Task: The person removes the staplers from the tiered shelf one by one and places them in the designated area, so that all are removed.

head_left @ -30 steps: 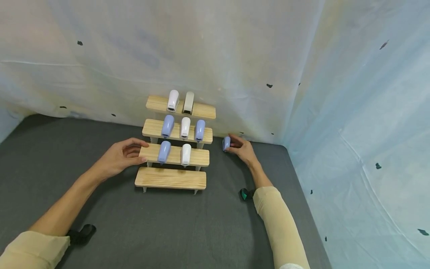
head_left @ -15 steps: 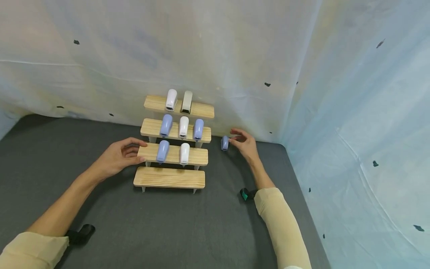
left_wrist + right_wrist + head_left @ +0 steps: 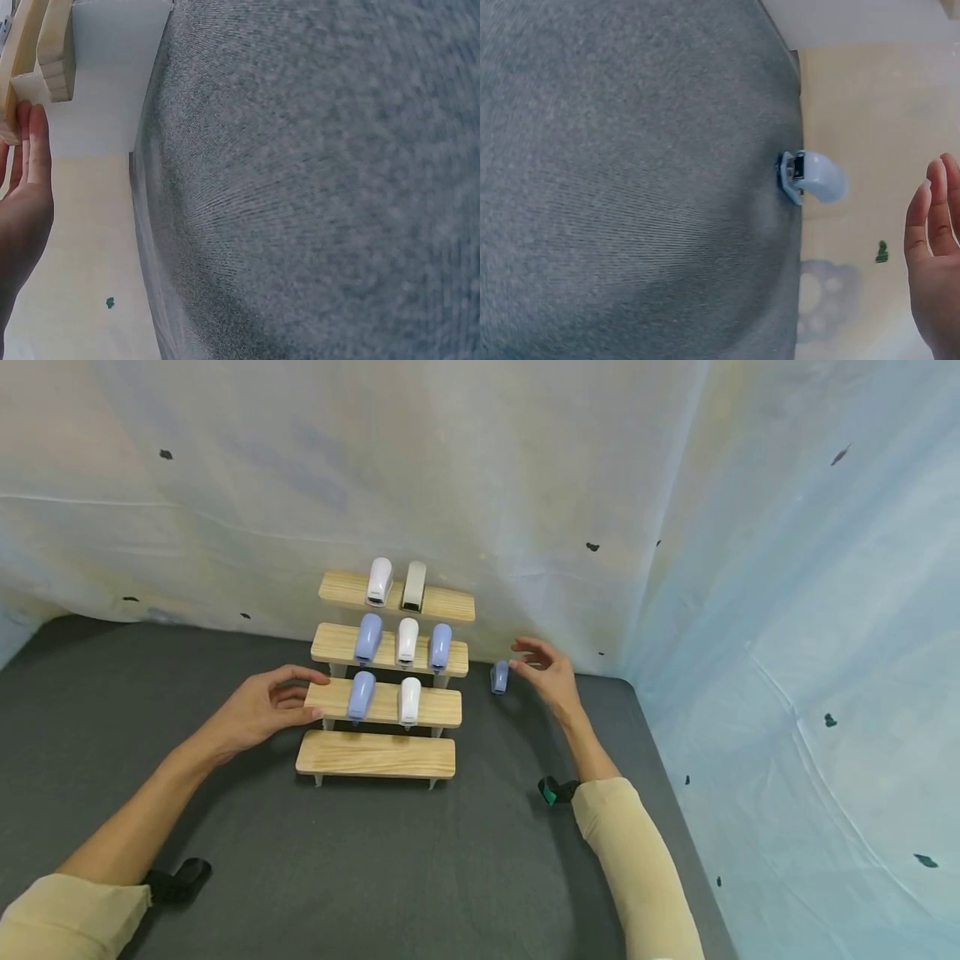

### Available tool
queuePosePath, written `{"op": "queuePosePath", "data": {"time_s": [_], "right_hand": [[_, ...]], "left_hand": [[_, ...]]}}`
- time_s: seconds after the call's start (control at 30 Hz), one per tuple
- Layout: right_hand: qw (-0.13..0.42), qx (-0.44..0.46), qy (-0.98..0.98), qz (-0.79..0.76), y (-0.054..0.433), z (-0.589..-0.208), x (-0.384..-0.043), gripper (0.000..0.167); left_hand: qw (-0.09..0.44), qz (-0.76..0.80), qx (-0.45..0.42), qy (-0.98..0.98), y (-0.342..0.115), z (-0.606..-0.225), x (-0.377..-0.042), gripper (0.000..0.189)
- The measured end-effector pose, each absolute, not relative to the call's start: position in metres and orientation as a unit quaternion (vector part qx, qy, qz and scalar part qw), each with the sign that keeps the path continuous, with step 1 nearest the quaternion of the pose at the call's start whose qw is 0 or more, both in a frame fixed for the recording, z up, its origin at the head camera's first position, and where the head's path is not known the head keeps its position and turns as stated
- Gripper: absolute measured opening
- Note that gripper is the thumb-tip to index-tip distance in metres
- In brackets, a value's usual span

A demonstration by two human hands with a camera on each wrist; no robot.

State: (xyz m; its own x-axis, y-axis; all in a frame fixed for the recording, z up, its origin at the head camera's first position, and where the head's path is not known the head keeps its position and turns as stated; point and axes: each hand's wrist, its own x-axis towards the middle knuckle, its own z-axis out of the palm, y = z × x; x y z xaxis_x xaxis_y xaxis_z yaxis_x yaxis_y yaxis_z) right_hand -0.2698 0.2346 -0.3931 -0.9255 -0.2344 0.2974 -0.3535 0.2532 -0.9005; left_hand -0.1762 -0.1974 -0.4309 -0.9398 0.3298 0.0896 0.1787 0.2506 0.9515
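Observation:
A blue mini stapler (image 3: 498,677) stands on the dark cloth right of a stepped wooden display rack (image 3: 375,756). My right hand (image 3: 551,677) is raised just beside it, fingers relaxed and holding nothing; in the right wrist view a gap shows between the hand (image 3: 937,255) and the stapler (image 3: 821,177). With fingers and thumb, my left hand (image 3: 258,710) grips the left end of the rack's second board from the front (image 3: 322,697). That board carries a blue stapler (image 3: 362,695) and a white stapler (image 3: 409,700).
Higher up, one board bears a blue stapler (image 3: 368,637), a white stapler (image 3: 407,641) and another blue stapler (image 3: 440,647). On the top board are a white stapler (image 3: 380,581) and a grey-beige stapler (image 3: 414,585). A fabric backdrop (image 3: 525,485) hangs behind the rack.
My right hand has let go of the blue stapler at the right and drawn up and away from it. My left hand keeps its grip on the rack.

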Motion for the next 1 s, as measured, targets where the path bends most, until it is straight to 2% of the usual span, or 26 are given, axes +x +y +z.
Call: {"op": "queuePosePath", "data": {"time_s": [0.37, 0.73, 1.0], "right_hand": [[0.057, 0.222, -0.786, 0.575, 0.226, -0.369, -0.263, 0.044], [0.097, 0.257, -0.768, 0.579, 0.206, -0.336, -0.256, 0.04], [0.093, 0.28, -0.759, 0.581, 0.193, -0.321, -0.256, 0.041]], "left_hand": [[0.043, 0.576, 0.167, 0.799, -0.197, -0.433, -0.177, 0.048], [0.053, 0.571, 0.13, 0.809, -0.194, -0.426, -0.18, 0.048], [0.057, 0.561, 0.129, 0.816, -0.195, -0.429, -0.178, 0.049]]}}
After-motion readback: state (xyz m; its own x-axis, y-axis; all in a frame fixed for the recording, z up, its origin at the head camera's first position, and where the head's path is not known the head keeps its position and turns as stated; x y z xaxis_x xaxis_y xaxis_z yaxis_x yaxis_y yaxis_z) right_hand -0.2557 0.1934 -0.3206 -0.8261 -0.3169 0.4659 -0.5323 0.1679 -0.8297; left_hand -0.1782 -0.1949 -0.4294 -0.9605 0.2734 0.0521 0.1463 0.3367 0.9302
